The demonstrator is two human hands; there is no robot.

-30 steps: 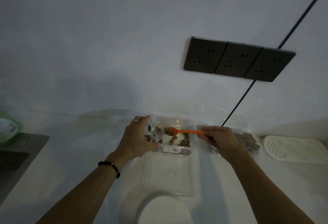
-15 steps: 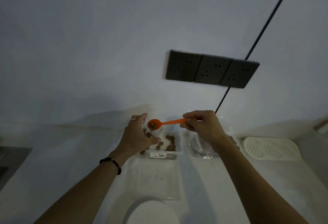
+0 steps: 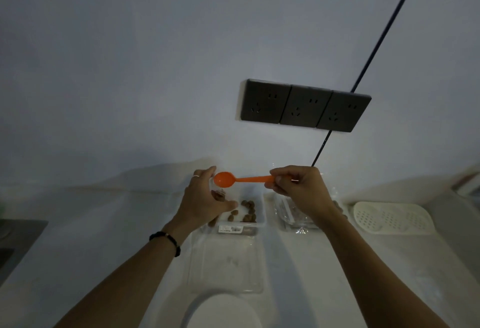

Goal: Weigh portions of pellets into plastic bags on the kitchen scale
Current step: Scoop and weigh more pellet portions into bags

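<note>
My left hand [image 3: 205,203] holds a small clear plastic bag [image 3: 219,193] with a few brown pellets in it, above the left end of a clear tray [image 3: 259,219] of brown pellets [image 3: 248,210]. My right hand [image 3: 298,188] pinches the handle of an orange spoon [image 3: 241,179]. The spoon's bowl is turned over the bag's mouth and looks empty. A white round kitchen scale [image 3: 223,313] sits at the bottom edge, below a clear lid [image 3: 226,266].
A clear bag with more pellets [image 3: 293,217] lies under my right wrist. A white perforated dish [image 3: 392,217] sits at the right. Dark wall sockets [image 3: 304,105] and a black cable [image 3: 384,34] are on the wall. A dark sink [image 3: 15,239] is at the left.
The spoon rose from the tray with pellets, moved left to the bag and tipped; its bowl now looks empty. The camera has tilted and shifted.
</note>
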